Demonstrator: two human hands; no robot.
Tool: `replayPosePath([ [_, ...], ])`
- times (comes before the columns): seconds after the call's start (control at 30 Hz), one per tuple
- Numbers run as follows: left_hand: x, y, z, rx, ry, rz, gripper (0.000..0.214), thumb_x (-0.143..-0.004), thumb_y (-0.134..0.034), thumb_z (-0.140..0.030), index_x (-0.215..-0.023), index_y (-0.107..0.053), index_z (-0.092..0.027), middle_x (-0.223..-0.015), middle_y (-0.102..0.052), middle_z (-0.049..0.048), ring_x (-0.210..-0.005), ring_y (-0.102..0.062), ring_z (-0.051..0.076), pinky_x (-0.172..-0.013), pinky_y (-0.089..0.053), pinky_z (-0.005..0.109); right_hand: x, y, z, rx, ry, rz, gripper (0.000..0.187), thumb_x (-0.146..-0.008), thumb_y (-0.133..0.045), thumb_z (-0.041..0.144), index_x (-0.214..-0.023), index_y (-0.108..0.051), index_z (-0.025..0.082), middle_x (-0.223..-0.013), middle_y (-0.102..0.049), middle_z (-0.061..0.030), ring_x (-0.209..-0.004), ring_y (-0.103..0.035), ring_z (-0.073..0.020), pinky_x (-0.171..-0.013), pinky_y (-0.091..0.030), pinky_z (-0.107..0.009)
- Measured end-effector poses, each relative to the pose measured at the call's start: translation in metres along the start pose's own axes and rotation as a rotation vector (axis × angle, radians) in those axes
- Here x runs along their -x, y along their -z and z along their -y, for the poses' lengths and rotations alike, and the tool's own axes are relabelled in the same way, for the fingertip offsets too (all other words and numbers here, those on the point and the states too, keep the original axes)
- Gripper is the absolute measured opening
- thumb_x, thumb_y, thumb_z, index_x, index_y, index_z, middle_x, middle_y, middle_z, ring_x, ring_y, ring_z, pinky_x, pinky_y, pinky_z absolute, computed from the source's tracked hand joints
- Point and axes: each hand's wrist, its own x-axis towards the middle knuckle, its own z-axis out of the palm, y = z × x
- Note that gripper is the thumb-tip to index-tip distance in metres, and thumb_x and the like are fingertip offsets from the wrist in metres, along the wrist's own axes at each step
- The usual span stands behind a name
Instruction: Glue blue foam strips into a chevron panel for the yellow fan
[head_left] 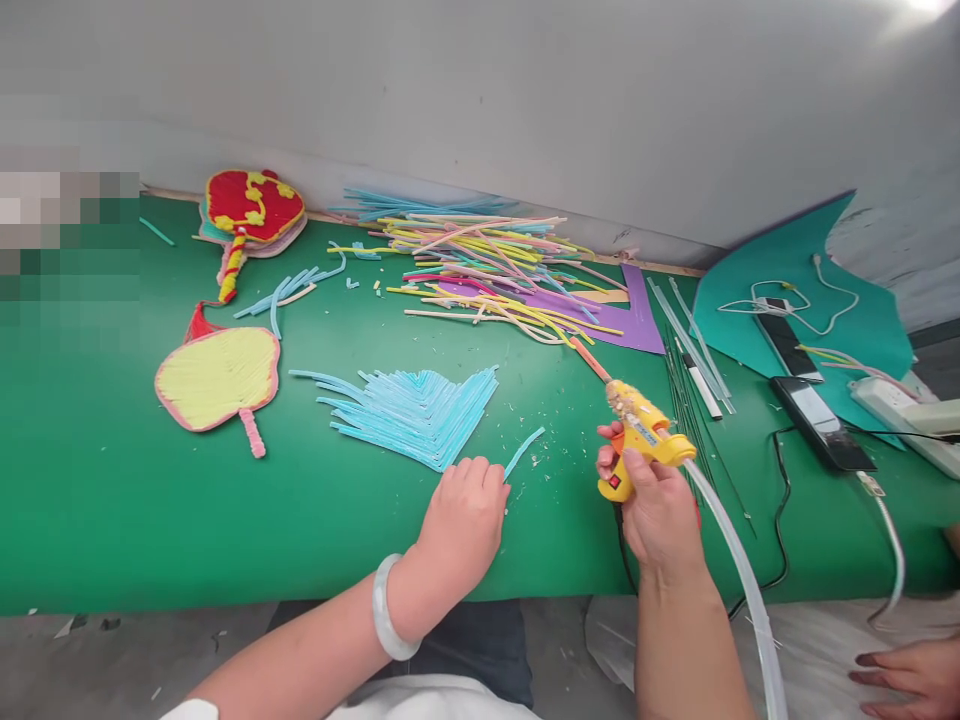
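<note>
My right hand (654, 505) grips a yellow hot glue gun (637, 430) with a long clear glue stick (739, 580) trailing from its back; the nozzle points up and left. My left hand (463, 520), with a pale bangle on the wrist, rests on the green table with fingers curled, at the lower tip of a fan-shaped piece of glued light blue pipe cleaners (412, 410). A single loose blue pipe cleaner (523, 452) lies just right of that hand's fingers.
A yellow fan with pink edge (217, 378) and a red and yellow fan (251, 210) lie at left. A heap of coloured pipe cleaners (487, 265) sits at the back. Two phones (821, 420), cables and a power strip (904, 410) are at right. Another person's hand (911, 678) shows bottom right.
</note>
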Motion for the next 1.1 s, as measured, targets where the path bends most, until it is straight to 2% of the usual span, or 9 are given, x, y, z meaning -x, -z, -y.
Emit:
replayPosePath([
  [0.07, 0.001, 0.0, -0.002, 0.02, -0.033, -0.006, 0.021, -0.099, -0.042, -0.017, -0.113, -0.057, -0.013, -0.084, -0.061, 0.007, -0.075, -0.056, 0.024, -0.065, -0.045, 0.037, 0.01, -0.011, -0.002, -0.01, -0.052, 0.024, 0.029, -0.082, -0.073, 0.044, -0.103, -0.067, 0.025, -0.103, -0.067, -0.003, -0.07, -0.055, -0.0105, -0.058, -0.047, -0.023],
  [0.13, 0.003, 0.003, -0.002, 0.065, -0.059, -0.032, 0.033, -0.101, -0.04, -0.019, -0.131, -0.048, -0.011, -0.086, -0.063, 0.0075, -0.076, -0.058, 0.023, -0.064, -0.046, 0.037, 0.02, -0.023, -0.004, -0.011, -0.098, 0.046, 0.031, -0.086, -0.068, 0.049, -0.103, -0.068, 0.023, -0.102, -0.069, -0.0046, -0.066, -0.056, -0.0107, -0.057, -0.048, -0.024],
  [0.27, 0.005, 0.021, 0.012, 0.223, -0.087, -0.124, 0.044, -0.101, -0.041, -0.02, -0.144, -0.038, -0.017, -0.106, -0.067, 0.0113, -0.094, -0.064, 0.023, -0.078, -0.052, 0.038, 0.033, -0.043, -0.005, -0.023, -0.173, 0.078, 0.042, -0.089, -0.059, 0.059, -0.099, -0.067, 0.02, -0.105, -0.073, -0.0084, -0.066, -0.064, -0.0137, -0.058, -0.054, -0.028],
  [0.37, -0.006, 0.043, 0.044, 0.241, -0.135, -0.133, 0.043, -0.099, -0.044, -0.017, -0.141, -0.045, -0.022, -0.124, -0.066, 0.0114, -0.112, -0.062, 0.024, -0.095, -0.051, 0.043, 0.039, -0.053, -0.005, -0.053, -0.251, 0.106, 0.048, -0.087, -0.057, 0.065, -0.099, -0.066, 0.019, -0.105, -0.075, -0.0103, -0.067, -0.068, -0.0163, -0.061, -0.057, -0.03],
  [0.5, -0.034, 0.06, 0.098, 0.145, -0.256, 0.046, 0.043, -0.098, -0.041, -0.014, -0.139, -0.05, -0.022, -0.14, -0.059, 0.0092, -0.133, -0.05, 0.025, -0.112, -0.038, 0.052, 0.048, -0.064, -0.007, -0.1, -0.355, 0.135, 0.053, -0.083, -0.059, 0.069, -0.095, -0.066, 0.017, -0.101, -0.076, -0.0121, -0.063, -0.07, -0.0183, -0.06, -0.06, -0.033],
  [0.6, -0.052, 0.056, 0.122, 0.11, -0.327, 0.208, 0.044, -0.099, -0.04, -0.016, -0.141, -0.049, -0.025, -0.15, -0.049, 0.0046, -0.147, -0.033, 0.026, -0.12, -0.022, 0.059, 0.055, -0.072, -0.011, -0.136, -0.398, 0.135, 0.055, -0.083, -0.059, 0.069, -0.094, -0.065, 0.016, -0.097, -0.077, -0.0118, -0.061, -0.07, -0.0174, -0.058, -0.06, -0.031],
  [0.7, -0.059, 0.045, 0.127, 0.136, -0.384, 0.282, 0.046, -0.101, -0.04, -0.019, -0.146, -0.043, -0.029, -0.154, -0.045, 0.0028, -0.15, -0.025, 0.024, -0.121, -0.016, 0.059, 0.061, -0.078, -0.016, -0.163, -0.42, 0.12, 0.054, -0.085, -0.057, 0.069, -0.094, -0.065, 0.016, -0.095, -0.076, -0.0104, -0.061, -0.07, -0.0161, -0.057, -0.059, -0.029],
  [0.83, -0.056, 0.034, 0.123, 0.146, -0.418, 0.295, 0.046, -0.103, -0.039, -0.023, -0.148, -0.04, -0.028, -0.154, -0.045, 0.0042, -0.15, -0.025, 0.024, -0.122, -0.011, 0.059, 0.064, -0.084, -0.022, -0.159, -0.444, 0.103, 0.053, -0.083, -0.06, 0.068, -0.093, -0.064, 0.016, -0.091, -0.076, -0.009, -0.058, -0.069, -0.0157, -0.054, -0.059, -0.028],
  [1.1, -0.053, 0.028, 0.129, 0.112, -0.415, 0.298, 0.044, -0.105, -0.035, -0.034, -0.148, -0.042, -0.025, -0.153, -0.045, 0.0053, -0.148, -0.031, 0.024, -0.123, -0.01, 0.055, 0.059, -0.091, -0.018, -0.128, -0.47, 0.094, 0.054, -0.083, -0.059, 0.069, -0.091, -0.061, 0.016, -0.083, -0.074, -0.007, -0.053, -0.068, -0.0152, -0.047, -0.058, -0.026],
])
